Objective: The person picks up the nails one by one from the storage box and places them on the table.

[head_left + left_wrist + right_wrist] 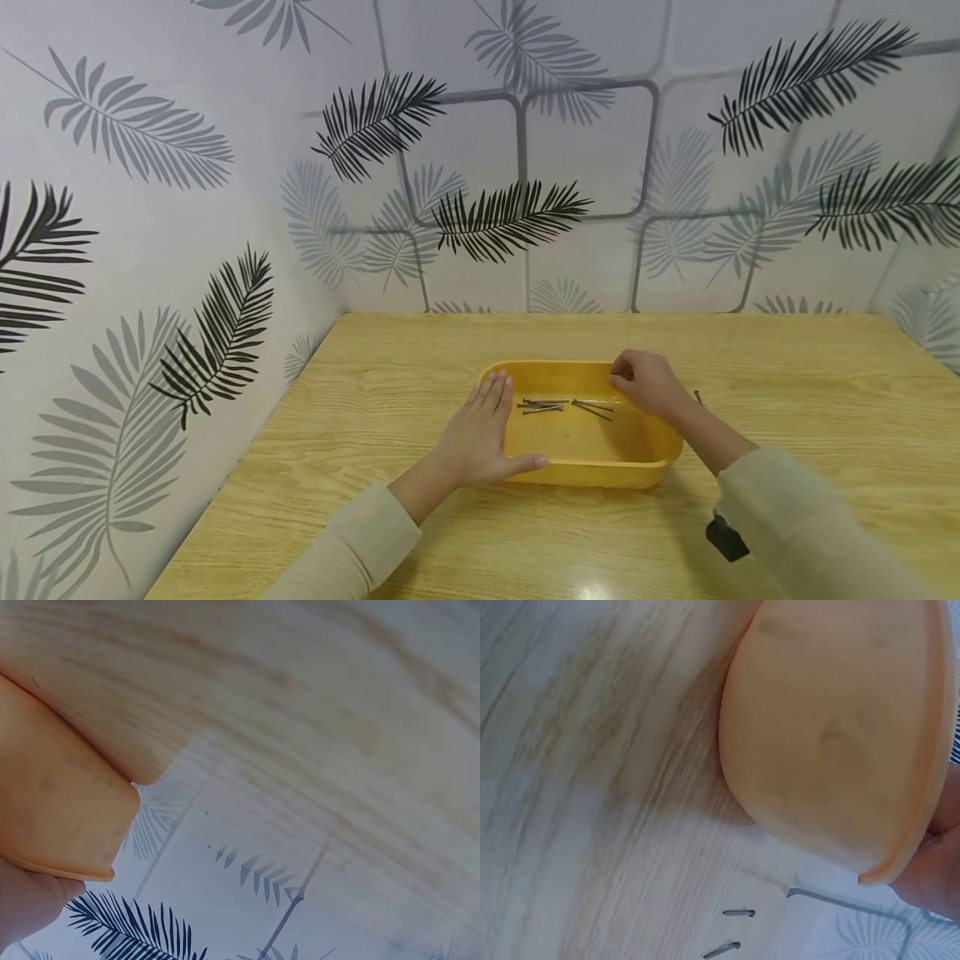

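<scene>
A yellow plastic tray (592, 473) stands on the wooden table, with several thin metal nails (542, 407) lying on its floor in two loose groups. My left hand (480, 429) rests on the tray's left end, its fingers straight along the rim and the thumb on the front edge. Over the back right part of the tray is my right hand (648, 383), fingers curled; whether they pinch anything is hidden. In the right wrist view, part of that hand (934, 870) shows behind the tray rim (926, 802).
Two nails (739, 913) lie on the table outside the tray, in the right wrist view; one nail (698, 397) shows behind the right wrist in the head view. The table (322, 500) meets a leaf-patterned wall (480, 275) at the back and left.
</scene>
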Demonstrator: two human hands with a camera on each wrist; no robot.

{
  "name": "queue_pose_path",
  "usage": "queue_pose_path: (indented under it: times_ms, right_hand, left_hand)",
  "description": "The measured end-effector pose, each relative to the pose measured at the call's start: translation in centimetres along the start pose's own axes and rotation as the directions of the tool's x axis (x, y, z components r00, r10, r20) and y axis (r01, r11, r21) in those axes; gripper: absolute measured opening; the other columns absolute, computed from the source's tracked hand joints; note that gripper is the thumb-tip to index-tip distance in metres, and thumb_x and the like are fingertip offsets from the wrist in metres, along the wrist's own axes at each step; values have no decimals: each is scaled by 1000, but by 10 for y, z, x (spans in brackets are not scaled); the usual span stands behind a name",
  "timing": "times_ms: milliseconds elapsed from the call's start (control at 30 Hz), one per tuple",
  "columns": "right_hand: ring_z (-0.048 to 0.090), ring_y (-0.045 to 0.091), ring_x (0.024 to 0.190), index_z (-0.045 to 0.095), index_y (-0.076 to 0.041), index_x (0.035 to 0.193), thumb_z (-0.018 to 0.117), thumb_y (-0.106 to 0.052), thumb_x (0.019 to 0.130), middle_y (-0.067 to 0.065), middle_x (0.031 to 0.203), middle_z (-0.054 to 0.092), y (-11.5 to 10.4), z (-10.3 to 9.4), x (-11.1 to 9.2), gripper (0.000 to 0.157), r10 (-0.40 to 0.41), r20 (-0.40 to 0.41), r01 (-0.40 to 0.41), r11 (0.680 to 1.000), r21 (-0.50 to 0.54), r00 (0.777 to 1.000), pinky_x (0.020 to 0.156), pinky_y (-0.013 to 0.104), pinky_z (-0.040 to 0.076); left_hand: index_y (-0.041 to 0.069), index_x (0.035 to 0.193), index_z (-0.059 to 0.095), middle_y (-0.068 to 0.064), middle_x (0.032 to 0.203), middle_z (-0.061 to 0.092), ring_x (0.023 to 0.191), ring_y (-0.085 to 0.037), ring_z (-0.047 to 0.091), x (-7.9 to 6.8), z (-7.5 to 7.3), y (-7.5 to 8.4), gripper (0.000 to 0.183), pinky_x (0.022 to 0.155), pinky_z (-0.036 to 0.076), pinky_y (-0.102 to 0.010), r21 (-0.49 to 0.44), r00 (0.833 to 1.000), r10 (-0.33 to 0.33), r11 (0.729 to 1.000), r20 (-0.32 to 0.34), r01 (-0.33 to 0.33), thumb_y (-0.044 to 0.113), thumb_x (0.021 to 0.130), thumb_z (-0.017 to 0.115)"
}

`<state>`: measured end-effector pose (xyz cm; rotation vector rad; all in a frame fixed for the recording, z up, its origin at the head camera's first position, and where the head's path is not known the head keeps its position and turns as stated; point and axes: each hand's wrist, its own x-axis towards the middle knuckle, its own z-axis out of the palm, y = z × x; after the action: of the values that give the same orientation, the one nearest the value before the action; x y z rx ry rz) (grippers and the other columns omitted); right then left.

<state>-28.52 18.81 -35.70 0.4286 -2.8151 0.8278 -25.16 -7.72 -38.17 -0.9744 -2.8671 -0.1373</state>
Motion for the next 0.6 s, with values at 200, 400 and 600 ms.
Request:
queue_pose_path:
  times_ms: [200,400,600]
  right_hand:
    - [52,18,66,62,6,84,59,-3,86,13,75,60,-2,7,0,9,-25,87,26,999,-17,996,59,31,46]
    - [53,19,66,62,7,83,60,-2,85,15,75,61,1,13,3,9,-17,150,23,999,-38,989,59,33,47]
    - [51,16,60,61,1,71,64,-3,80,8,66,60,5,22,7,10,-53,148,71,991,-116,988,56,29,44]
  left_hand:
    - [-7,146,11,-22,154,9,144,-32,8,0,0,-1,112,117,15,-41,-24,1000,-5,1000,13,5,82,79,24]
    - [-7,146,10,-22,154,9,144,-33,8,0,0,0,106,117,16,-42,-31,1000,-13,999,17,14,74,83,37]
    - [-7,146,10,-22,154,9,144,-33,8,0,0,0,102,117,15,-42,-37,1000,-15,999,17,16,67,84,45]
